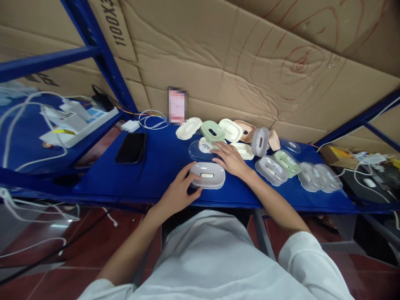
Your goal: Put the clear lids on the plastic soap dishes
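A grey oval soap dish [216, 178] with a slot in its middle sits near the table's front edge. My left hand [178, 189] grips its left end, the thumb at the front and the fingers over the rim. Just behind the dish lies a clear oval lid [196, 151] bearing a round label, partly covered by my right hand. With fingers stretched out and somewhat apart, my right hand [230, 159] rests at the lid's right side. Its fingertips touch or hover over the lid; I cannot tell which.
Behind stand more dishes, among them a green one [213, 131], a cream one [230, 130] and a grey one [260, 141]. Lidded dishes [271, 170] lie to the right. A black phone [130, 148] is at left, near cables. Cardboard [200, 62] walls the back.
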`<action>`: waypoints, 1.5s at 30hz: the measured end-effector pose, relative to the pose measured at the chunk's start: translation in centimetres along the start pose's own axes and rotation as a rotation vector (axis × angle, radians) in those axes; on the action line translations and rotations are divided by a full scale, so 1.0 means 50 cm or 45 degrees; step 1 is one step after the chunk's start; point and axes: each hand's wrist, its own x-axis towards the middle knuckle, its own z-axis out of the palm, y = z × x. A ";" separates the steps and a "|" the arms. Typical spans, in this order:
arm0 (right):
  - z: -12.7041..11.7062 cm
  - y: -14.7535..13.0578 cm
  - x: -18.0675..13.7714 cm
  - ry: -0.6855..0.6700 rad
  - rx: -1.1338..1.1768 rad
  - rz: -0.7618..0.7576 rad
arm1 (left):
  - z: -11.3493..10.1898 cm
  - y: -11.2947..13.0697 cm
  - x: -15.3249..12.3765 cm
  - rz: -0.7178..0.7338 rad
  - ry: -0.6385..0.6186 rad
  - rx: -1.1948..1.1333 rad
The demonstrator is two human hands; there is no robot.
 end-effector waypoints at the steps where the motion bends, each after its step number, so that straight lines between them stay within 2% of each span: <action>1: 0.000 0.004 -0.003 0.001 0.000 -0.007 | -0.002 0.001 0.000 0.010 -0.010 -0.008; 6: -0.011 0.023 -0.012 -0.069 0.158 -0.050 | -0.008 0.002 -0.002 0.027 -0.063 -0.056; 8: -0.028 0.024 -0.024 -0.044 0.278 -0.033 | -0.008 0.001 -0.002 0.019 -0.070 -0.069; 11: -0.061 0.013 -0.062 0.031 0.427 0.008 | -0.005 -0.001 -0.002 -0.027 -0.046 -0.107; 15: -0.080 -0.026 -0.132 -0.001 0.513 0.021 | -0.001 -0.006 0.000 -0.083 0.024 -0.176; 19: -0.060 -0.073 -0.181 -0.055 0.522 0.037 | -0.001 -0.012 0.002 0.004 -0.031 -0.145; 23: -0.033 -0.096 -0.194 0.017 0.434 -0.017 | 0.000 -0.017 0.002 0.060 0.075 -0.151; 26: -0.023 -0.099 -0.194 0.077 0.402 -0.070 | 0.003 -0.023 -0.001 0.072 0.111 -0.126; 30: -0.021 -0.101 -0.190 0.039 0.370 -0.108 | 0.004 -0.028 -0.004 0.041 0.132 -0.098; 34: -0.016 -0.105 -0.193 0.055 0.288 -0.081 | 0.001 -0.023 -0.002 -0.008 0.094 -0.104; 39: -0.006 -0.105 -0.216 0.157 0.190 -0.048 | 0.003 -0.013 0.000 0.098 0.059 -0.123; 45: -0.008 -0.098 -0.219 0.154 0.269 0.021 | 0.006 -0.006 0.001 0.114 0.013 -0.127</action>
